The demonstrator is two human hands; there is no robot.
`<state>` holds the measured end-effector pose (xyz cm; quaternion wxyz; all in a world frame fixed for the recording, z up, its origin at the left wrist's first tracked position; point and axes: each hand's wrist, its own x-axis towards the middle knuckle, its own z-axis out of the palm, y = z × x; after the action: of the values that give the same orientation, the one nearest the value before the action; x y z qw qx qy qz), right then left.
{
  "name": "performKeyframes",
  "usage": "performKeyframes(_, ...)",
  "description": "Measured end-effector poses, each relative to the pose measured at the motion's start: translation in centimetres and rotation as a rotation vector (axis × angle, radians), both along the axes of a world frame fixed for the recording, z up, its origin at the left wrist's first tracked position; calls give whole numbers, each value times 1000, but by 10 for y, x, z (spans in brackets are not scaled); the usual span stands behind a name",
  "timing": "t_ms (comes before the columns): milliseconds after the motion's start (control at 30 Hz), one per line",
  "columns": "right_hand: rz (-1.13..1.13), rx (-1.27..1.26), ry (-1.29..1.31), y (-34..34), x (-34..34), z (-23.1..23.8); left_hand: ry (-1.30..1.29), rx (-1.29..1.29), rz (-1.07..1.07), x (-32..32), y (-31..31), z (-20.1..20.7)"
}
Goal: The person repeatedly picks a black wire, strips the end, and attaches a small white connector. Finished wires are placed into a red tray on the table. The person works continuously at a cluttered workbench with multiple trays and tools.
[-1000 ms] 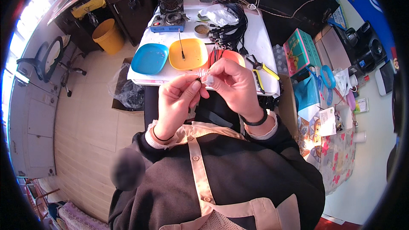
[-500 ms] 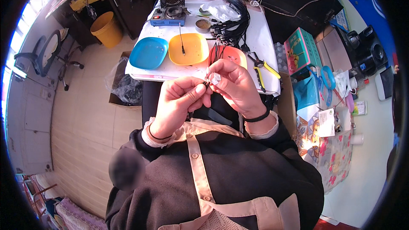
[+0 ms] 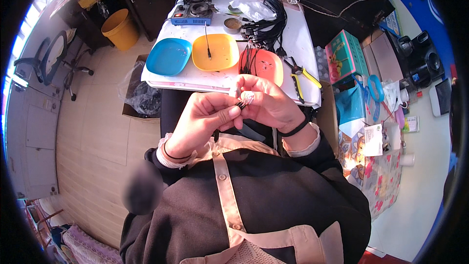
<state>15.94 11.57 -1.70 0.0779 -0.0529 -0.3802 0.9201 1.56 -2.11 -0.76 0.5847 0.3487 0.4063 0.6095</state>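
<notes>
In front of my chest, above the near table edge, my left hand (image 3: pixel 207 112) pinches a black cable (image 3: pixel 241 104) between thumb and forefinger. Facing it, my right hand (image 3: pixel 271 101) is closed, its thumb and fingers at the cable's end, where thin wires seem to come out; glare hides the detail. Something whitish covers the tip of the right thumb. Beyond the hands lie a blue tray (image 3: pixel 168 57), a yellow tray (image 3: pixel 224 51) with one thin black cable (image 3: pixel 208 46) across it, and a coral tray (image 3: pixel 271 66) with several dark leads hanging over its left side.
Yellow-handled pliers (image 3: pixel 298 80) lie to the right of the coral tray. At the back stand a blue hot-plate device (image 3: pixel 191 19), a round tin (image 3: pixel 232 24) and a bundle of black cables (image 3: pixel 273 24). A box with clear plastic (image 3: pixel 141 93) is on the floor at left.
My right hand has shifted slightly down and its fingers have turned about the cable's end. The left hand still pinches the cable. The view has tilted a little.
</notes>
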Motion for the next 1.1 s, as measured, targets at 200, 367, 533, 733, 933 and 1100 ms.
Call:
performKeyframes(200,-16,89,-13,-1,1,1,-10,49,4,2,3,-2)
performKeyframes(367,-231,199,7,-12,-4,-9,63,26,117,4,3,-7)
performKeyframes(533,-186,-50,133,-15,-8,-21,70,-31,31,-3,1,-10)
performKeyframes(733,-127,-8,64,-11,-10,-22,-115,-50,-66,-7,1,-12)
performKeyframes(933,-340,303,12,-18,-10,-20,-104,-40,-43,-8,0,-15)
performKeyframes(1100,-406,523,-39,-21,-11,-20,-118,-6,-73,-9,3,-21)
